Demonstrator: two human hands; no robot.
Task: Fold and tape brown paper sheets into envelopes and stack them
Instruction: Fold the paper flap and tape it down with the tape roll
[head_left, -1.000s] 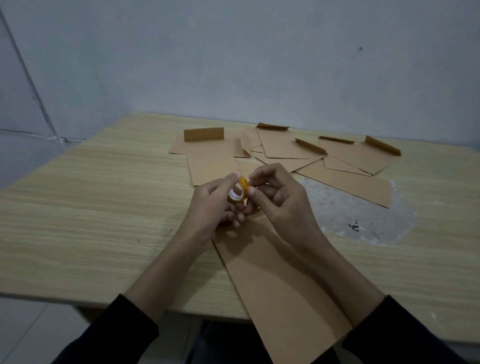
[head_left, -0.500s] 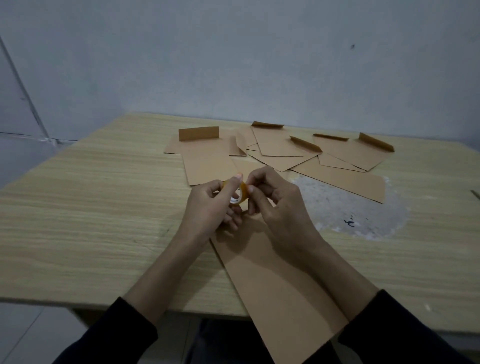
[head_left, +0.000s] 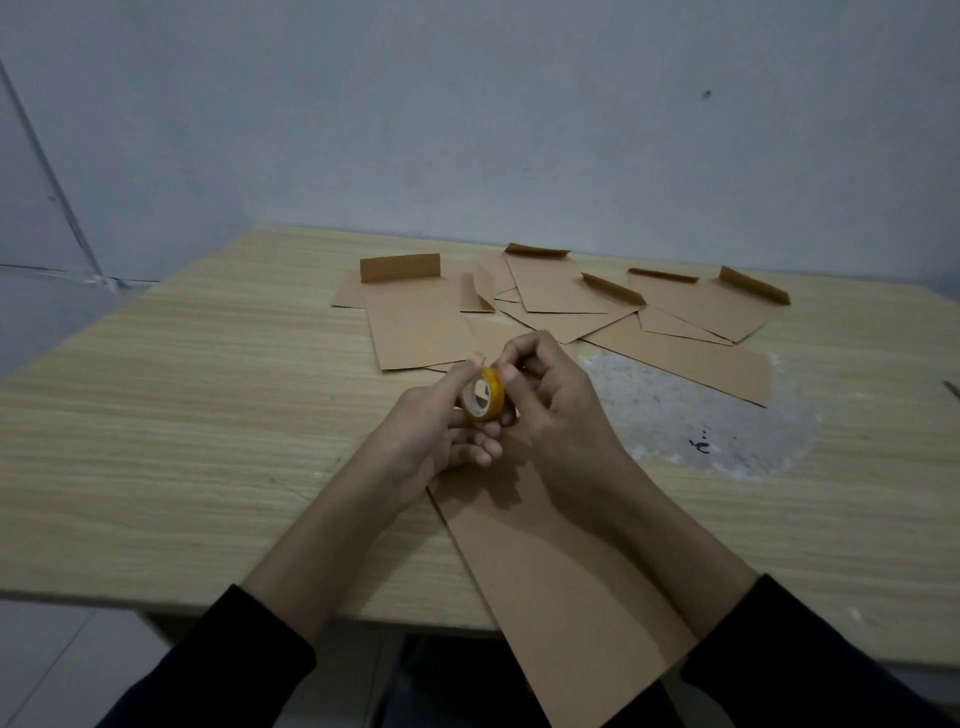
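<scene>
1. L hand (head_left: 426, 436) gripped the yellow tape roll (head_left: 484, 400): thumb on the top rim, fingers (head_left: 475, 447) curled under it. Roll was held up off the surface (head_left: 182, 415), open core facing the cam.
2. R hand (head_left: 561, 415) was right beside it, thumb + forefinger pinched on the roll's right edge, other fingers curled in. Couldn't tell if a tape end was lifted.
3. Long brown paper sheet (head_left: 561, 597) lay flat under both forearms, running diag. from below the hands to past the surface's front edge.
4. Behind the hands: loose spread of folded brown envelopes (head_left: 561, 291), overlapping, not stacked, several w/ top flaps standing up.
5. Leftmost envelope (head_left: 415, 332) had an upright flap and sat nearest the L hand.
6. Pale worn patch (head_left: 701, 415) on the surface lay right of the hands, w/ small dark marks on it. An envelope's edge lay along its far side.
7. Black sleeves (head_left: 234, 665) on both arms.
</scene>
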